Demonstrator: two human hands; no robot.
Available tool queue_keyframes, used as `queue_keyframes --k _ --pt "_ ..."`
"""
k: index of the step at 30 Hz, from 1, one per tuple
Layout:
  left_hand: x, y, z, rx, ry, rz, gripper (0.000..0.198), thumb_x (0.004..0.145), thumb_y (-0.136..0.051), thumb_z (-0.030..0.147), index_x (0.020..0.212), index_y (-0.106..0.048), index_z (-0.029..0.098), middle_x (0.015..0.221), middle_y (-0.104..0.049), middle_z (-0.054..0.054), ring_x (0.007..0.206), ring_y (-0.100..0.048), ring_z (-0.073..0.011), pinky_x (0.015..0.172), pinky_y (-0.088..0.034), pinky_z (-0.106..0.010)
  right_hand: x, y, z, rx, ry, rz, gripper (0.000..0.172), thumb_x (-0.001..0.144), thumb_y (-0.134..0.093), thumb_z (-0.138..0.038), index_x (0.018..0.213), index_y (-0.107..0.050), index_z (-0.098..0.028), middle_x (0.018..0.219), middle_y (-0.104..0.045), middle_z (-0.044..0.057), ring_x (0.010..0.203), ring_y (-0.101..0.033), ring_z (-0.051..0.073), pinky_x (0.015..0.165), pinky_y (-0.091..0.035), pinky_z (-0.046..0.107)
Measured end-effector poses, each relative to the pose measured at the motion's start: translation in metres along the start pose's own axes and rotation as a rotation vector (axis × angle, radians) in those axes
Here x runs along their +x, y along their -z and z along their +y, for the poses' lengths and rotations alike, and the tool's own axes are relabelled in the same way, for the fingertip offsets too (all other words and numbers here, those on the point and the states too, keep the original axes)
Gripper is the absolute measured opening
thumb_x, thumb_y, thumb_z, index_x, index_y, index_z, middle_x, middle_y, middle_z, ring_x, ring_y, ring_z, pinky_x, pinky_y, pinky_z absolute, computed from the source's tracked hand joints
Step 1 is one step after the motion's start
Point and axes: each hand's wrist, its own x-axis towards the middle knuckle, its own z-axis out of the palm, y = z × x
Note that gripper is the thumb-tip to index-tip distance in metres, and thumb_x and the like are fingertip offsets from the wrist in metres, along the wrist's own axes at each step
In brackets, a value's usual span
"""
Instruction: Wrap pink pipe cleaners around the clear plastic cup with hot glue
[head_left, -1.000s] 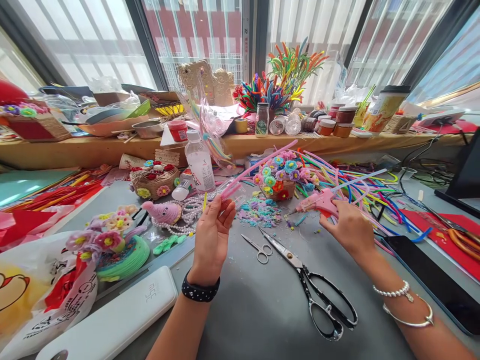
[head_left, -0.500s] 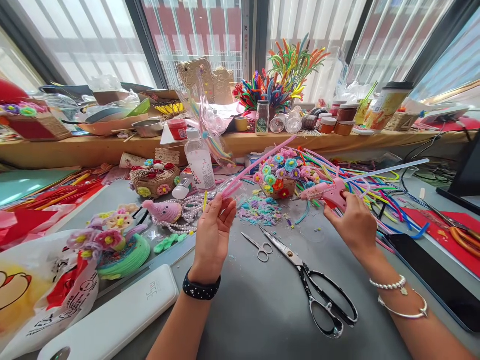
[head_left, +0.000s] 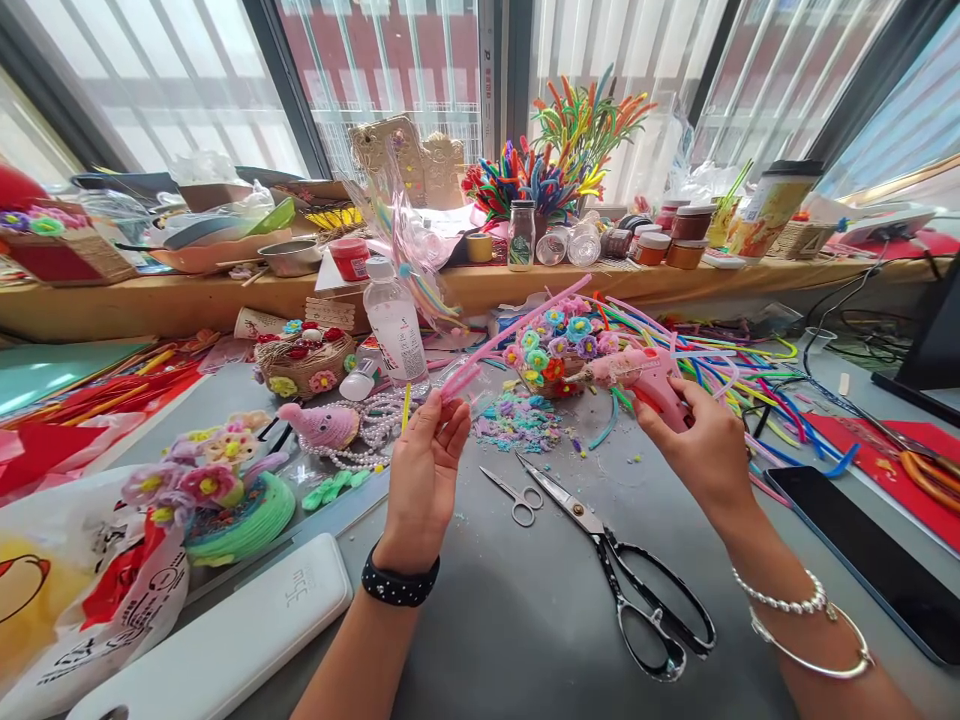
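Between the thumb and fingers of my left hand (head_left: 429, 470) is a pink pipe cleaner (head_left: 517, 327), bent near the fingertips, its long end slanting up to the right. My right hand (head_left: 697, 445) is wrapped around the handle of a pink glue gun (head_left: 634, 372), whose nozzle points left. A translucent glue stick (head_left: 701, 353) juts from the gun's back. Behind the nozzle stands a twine basket with crocheted-looking flowers (head_left: 551, 345). Colourful fuzzy clippings (head_left: 517, 420) lie between my hands. Nearer me rest small scissors (head_left: 519, 497) and large black-handled shears (head_left: 607, 550).
A clear bottle (head_left: 394, 325) stands behind my left hand, near bead strings (head_left: 382, 425). At left lie a white power bank (head_left: 225, 630) and a green flower piece (head_left: 244, 520). A phone (head_left: 862, 550) is by my right forearm. Loose pipe cleaners (head_left: 780, 400) spread at right.
My right hand has turned the glue gun and shifted it slightly left and up, so the nozzle now overlaps the flower basket. My left hand keeps its hold, nearly still.
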Motion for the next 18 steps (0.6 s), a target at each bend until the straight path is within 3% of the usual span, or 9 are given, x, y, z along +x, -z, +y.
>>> queue_keyframes --k 5,10,18 --pt "-0.002 0.002 -0.006 0.019 0.014 -0.018 0.014 0.081 -0.056 0.011 0.069 -0.062 0.013 0.059 -0.067 0.001 0.055 -0.066 -0.0068 0.054 -0.053 -0.012 -0.001 -0.006 -0.018 0.108 -0.031 -0.05 0.055 0.067 -0.056 -0.056 0.096 -0.061 -0.01 0.075 -0.063 0.009 0.056 -0.052 0.018 0.053 -0.043 0.032" --pt "-0.004 0.003 -0.016 0.077 0.02 -0.085 0.009 0.075 -0.066 0.018 0.07 -0.061 0.014 0.062 -0.068 0.0 0.058 -0.066 -0.0077 0.055 -0.052 -0.013 -0.013 -0.015 -0.027 0.138 -0.014 -0.123 0.05 0.07 -0.057 -0.054 0.095 -0.06 -0.011 0.075 -0.062 0.007 0.056 -0.05 0.016 0.054 -0.043 0.03" --pt "-0.011 0.002 -0.028 0.185 0.024 -0.162 0.021 0.063 -0.076 0.026 0.069 -0.059 0.014 0.065 -0.068 0.0 0.061 -0.067 -0.0101 0.059 -0.053 -0.017 -0.021 -0.02 -0.023 0.124 0.025 -0.067 0.052 0.072 -0.056 -0.056 0.101 -0.057 -0.012 0.089 -0.064 0.012 0.072 -0.057 0.023 0.064 -0.046 0.035"
